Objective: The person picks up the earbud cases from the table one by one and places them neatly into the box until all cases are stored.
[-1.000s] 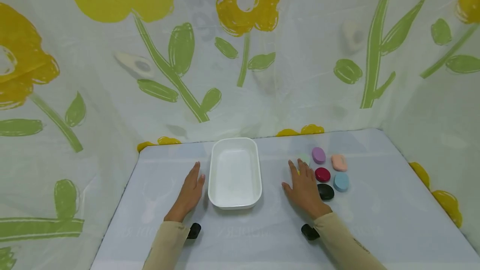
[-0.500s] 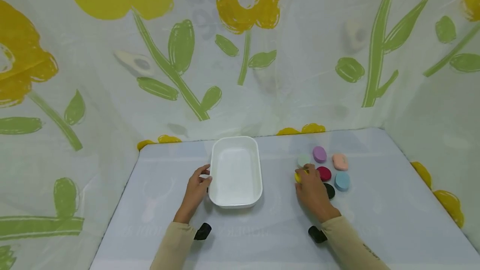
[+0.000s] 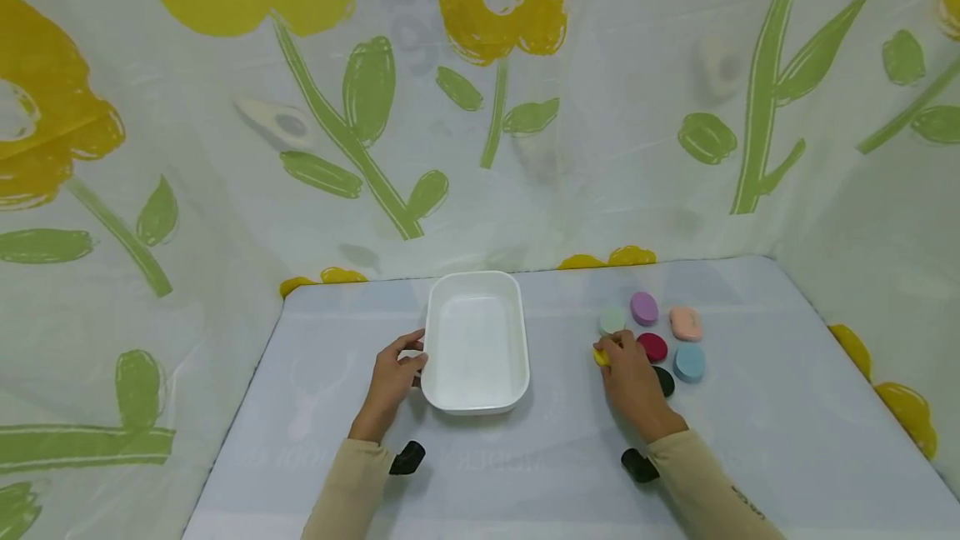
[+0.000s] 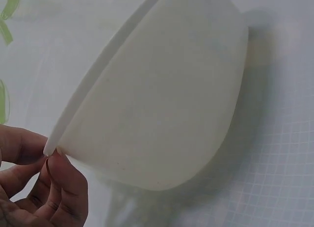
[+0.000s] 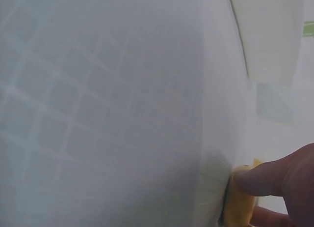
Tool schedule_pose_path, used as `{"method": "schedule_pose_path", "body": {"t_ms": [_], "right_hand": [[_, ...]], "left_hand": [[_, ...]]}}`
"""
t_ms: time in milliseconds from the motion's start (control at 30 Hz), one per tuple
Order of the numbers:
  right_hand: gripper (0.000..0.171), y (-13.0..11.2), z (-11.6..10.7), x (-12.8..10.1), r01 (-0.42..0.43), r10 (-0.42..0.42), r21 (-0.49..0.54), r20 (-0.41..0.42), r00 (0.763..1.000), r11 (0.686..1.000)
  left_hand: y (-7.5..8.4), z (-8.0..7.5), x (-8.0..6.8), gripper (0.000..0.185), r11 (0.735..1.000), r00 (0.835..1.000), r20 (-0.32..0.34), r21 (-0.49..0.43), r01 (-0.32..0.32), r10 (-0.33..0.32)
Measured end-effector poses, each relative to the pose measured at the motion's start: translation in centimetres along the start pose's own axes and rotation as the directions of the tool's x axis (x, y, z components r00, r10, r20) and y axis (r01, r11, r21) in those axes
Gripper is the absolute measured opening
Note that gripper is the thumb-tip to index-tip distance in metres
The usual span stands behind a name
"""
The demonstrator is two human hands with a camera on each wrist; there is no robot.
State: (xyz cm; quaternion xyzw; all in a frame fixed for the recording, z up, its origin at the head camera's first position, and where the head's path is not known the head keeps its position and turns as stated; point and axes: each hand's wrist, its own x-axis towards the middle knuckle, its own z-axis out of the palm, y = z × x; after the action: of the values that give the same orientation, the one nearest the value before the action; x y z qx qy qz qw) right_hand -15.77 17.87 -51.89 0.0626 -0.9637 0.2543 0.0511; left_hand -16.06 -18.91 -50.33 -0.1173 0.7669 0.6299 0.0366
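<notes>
Tabletop — left grip [image 3: 392, 379] pinches tray [image 3: 476, 394] rim; right grip [image 3: 630, 375] pinches yellow puff [image 3: 599, 356].

Table layout, head view: tub at lower centre, cluster of pads to its right.

White rectangular plastic tub [image 3: 474, 348] stands on the pale cloth-covered table [image 3: 525, 465], just below frame centre; left hand [image 3: 392, 379] at its left rim, pinching it. Right of the tub, apart from it, seven pads lie on the table: pale green oval sponge pad [image 3: 612, 320], purple oval sponge pad [image 3: 644, 307] and peach oval sponge pad [image 3: 686, 323] uppermost; below them yellow oval sponge pad [image 3: 600, 356], gripped by right hand [image 3: 633, 380], dark red oval sponge pad [image 3: 652, 347], blue oval sponge pad [image 3: 688, 362]; black oval sponge pad [image 3: 664, 381] lowest, partly under that hand. Flower-printed curtain [image 3: 600, 148] fills the upper frame behind.
</notes>
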Motion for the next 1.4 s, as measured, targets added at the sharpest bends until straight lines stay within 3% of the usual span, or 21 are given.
{"method": "schedule_pose_path", "body": {"t_ms": [467, 667, 1033, 1400], "right_hand": [[0.042, -0.3, -0.4, 0.3, -0.063, 0.061, 0.022, 0.109, 0.992, 0.998], [0.044, -1.0, -0.7, 0.7, -0.033, 0.025, 0.089, 0.083, 0.996, 0.995], [0.044, -5.0, -1.6, 2.7, 0.029, -0.035, 0.142, 0.043, 0.998, 0.990], [0.044, -9.2, -1.9, 5.3, 0.036, -0.050, 0.186, 0.072, 0.996, 0.982]], "left_hand": [[-0.4, 0.0, -0.2, 0.047, 0.999, 1.000, 0.010, -0.026, 0.023, -0.023], [-0.4, 0.0, -0.2, 0.046, 0.999, 1.000, -0.006, -0.032, 0.022, -0.022], [-0.2, 0.3, -0.4, 0.045, 0.999, 1.000, -0.019, -0.042, 0.023, -0.024], [0.0, 0.6, -0.4, 0.045, 0.998, 0.999, -0.021, -0.049, 0.027, -0.028]]}}
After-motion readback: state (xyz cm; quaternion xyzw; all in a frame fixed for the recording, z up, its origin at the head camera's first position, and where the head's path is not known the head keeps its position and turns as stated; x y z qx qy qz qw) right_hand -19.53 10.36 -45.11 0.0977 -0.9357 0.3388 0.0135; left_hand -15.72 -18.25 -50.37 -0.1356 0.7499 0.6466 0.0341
